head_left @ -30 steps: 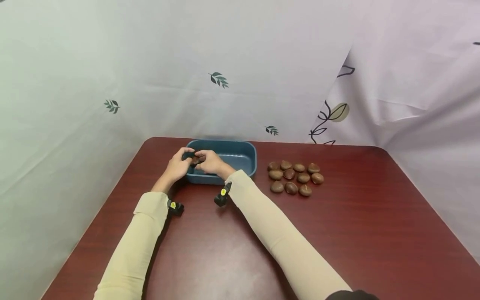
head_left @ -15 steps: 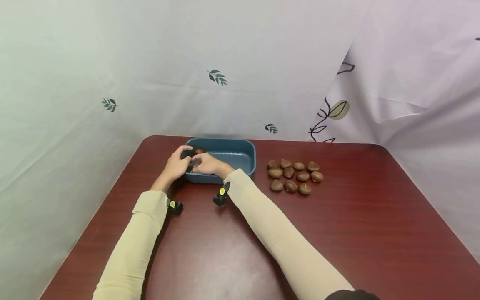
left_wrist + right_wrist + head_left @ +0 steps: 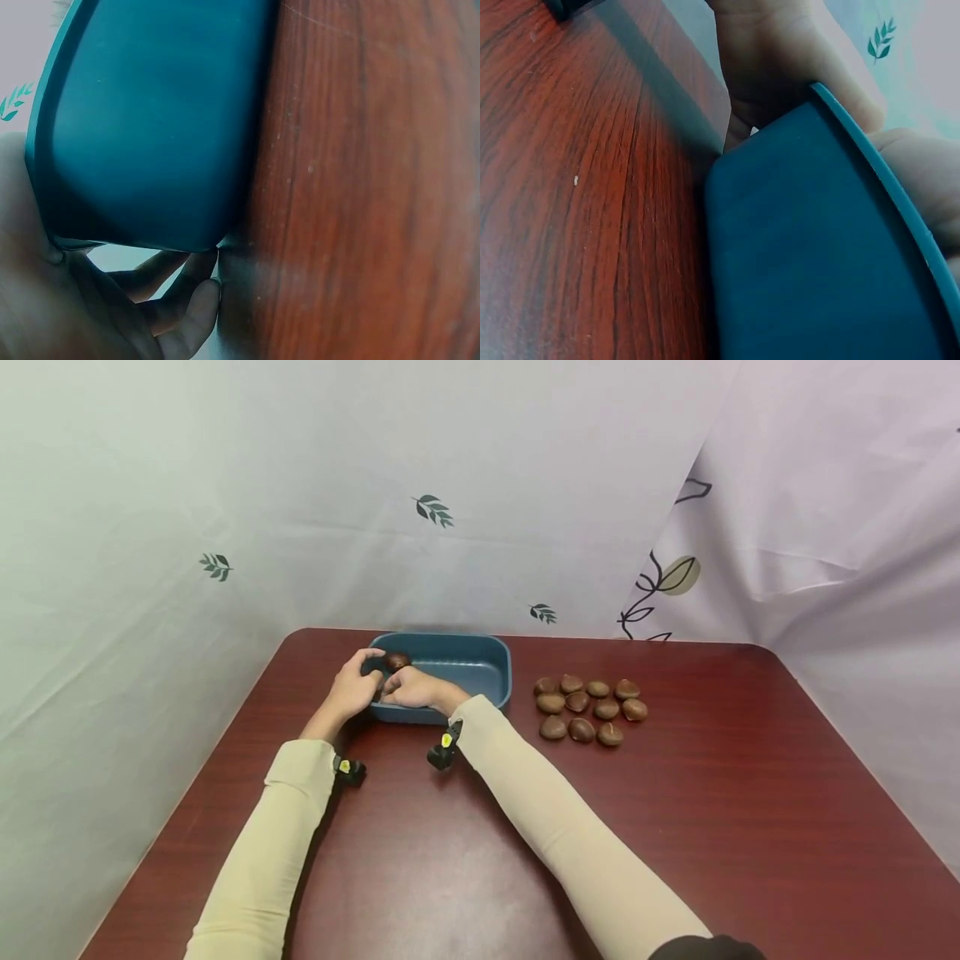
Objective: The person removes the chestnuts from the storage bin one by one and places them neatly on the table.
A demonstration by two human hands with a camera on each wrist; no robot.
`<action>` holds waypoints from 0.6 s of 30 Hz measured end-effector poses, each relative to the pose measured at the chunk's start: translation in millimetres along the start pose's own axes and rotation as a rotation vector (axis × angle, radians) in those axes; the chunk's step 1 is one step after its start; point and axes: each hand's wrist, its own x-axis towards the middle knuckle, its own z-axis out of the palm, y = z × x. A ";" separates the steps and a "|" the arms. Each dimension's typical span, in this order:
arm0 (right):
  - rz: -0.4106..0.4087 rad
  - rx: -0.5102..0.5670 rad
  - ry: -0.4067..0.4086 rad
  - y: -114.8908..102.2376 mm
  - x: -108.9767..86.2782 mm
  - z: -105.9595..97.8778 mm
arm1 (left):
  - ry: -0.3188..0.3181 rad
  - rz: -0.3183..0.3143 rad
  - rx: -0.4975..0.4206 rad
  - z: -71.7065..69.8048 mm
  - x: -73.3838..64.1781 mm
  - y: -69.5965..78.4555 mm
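Observation:
A blue rectangular tub [image 3: 468, 675] stands near the table's back edge. My left hand [image 3: 352, 687] grips its left end; in the left wrist view the thumb side lies at the rim and the fingers [image 3: 196, 311] curl round the outside of the end wall. Over the front wall my right hand [image 3: 414, 687] reaches down into the left part of the tub. Its fingers are bent near the left front corner, and what lies under them is hidden. One brown chestnut [image 3: 397, 662] shows inside, at the back left, just beyond the right hand.
Several chestnuts [image 3: 577, 702] lie in rough rows on the reddish-brown wooden table [image 3: 735, 777], right of the tub. A white cloth [image 3: 322, 518] with leaf prints hangs behind and beside the table.
The right hand has moved slightly forward and down inside the tub, away from a chestnut that was by its fingers and is now seen at the back left. The left hand stays put.

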 end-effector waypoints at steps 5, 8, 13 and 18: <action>0.011 0.045 0.046 1.9 0.1 -0.3 | -0.002 -0.001 0.007 0.5 -0.3 -1.2; 0.010 0.098 0.109 2.1 -1.8 -1.1 | -0.010 -0.008 0.007 0.7 -0.2 -2.2; -0.007 0.058 0.219 -1.0 -9.5 -5.1 | -0.021 -0.013 0.003 0.1 0.2 -0.8; -0.004 0.045 0.277 -11.8 -22.7 -11.4 | -0.008 -0.004 0.003 -1.8 0.1 -0.6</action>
